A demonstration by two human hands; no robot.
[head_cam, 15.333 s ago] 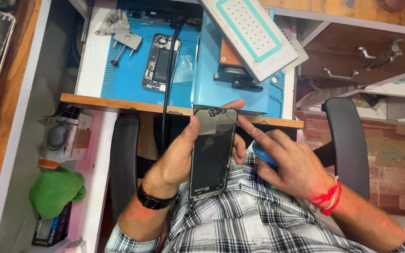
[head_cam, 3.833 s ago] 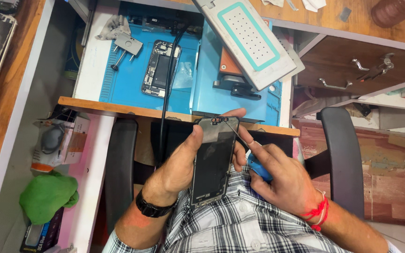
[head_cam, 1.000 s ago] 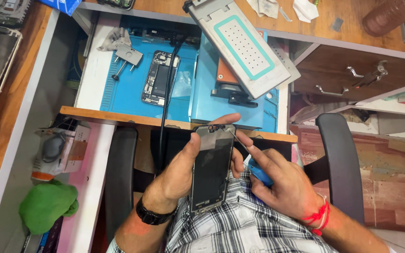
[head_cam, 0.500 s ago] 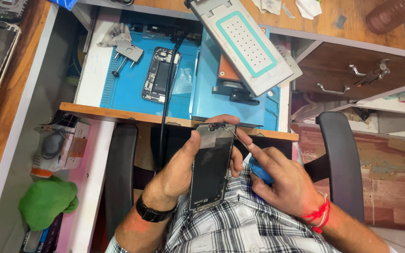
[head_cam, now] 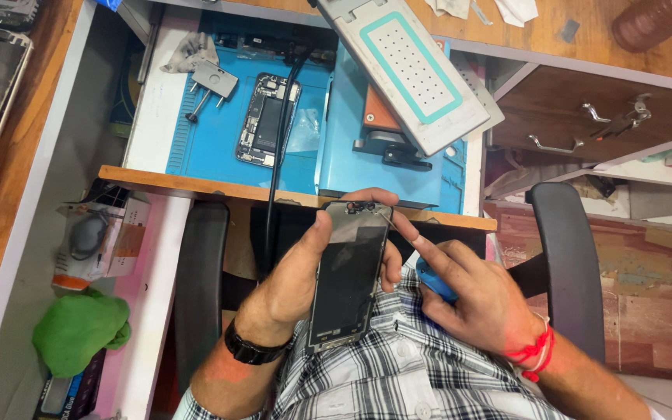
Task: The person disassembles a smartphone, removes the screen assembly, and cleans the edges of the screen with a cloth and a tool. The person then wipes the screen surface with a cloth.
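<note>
Left hand: the left hand (head_cam: 293,272) is wrapped around a detached phone screen panel (head_cam: 349,276), thumb on its left edge near the top, fingers curling round the right edge; a black watch (head_cam: 252,350) sits on the wrist.
Right hand: the right hand (head_cam: 472,299) has its forefinger stretched out to the panel's upper right corner, where a thin wire-like strand runs off the corner; the other fingers are curled round a small blue tool (head_cam: 433,280), mostly hidden. A red thread band (head_cam: 530,354) circles the wrist.
Screen panel: held upright-lengthwise over the lap, dark glass facing up, small parts along its top edge, just below the counter's front edge.
Lap: a black-and-white checked shirt (head_cam: 421,377) lies under both hands.
Chair: black armrests (head_cam: 565,272) stand on either side of the arms.
Counter: the wooden front edge (head_cam: 196,185) is just beyond the panel; on it lies a blue work mat (head_cam: 211,144).
On the mat: an opened phone body (head_cam: 267,119), insides showing, and a small metal tool (head_cam: 210,84) to its left; a black cable (head_cam: 278,148) runs down over the edge.
Machine: a blue device (head_cam: 359,155) with a tilted grey perforated plate (head_cam: 414,70) stands right of the mat.
Left side: a green cloth (head_cam: 79,330) lies low beside the chair.
</note>
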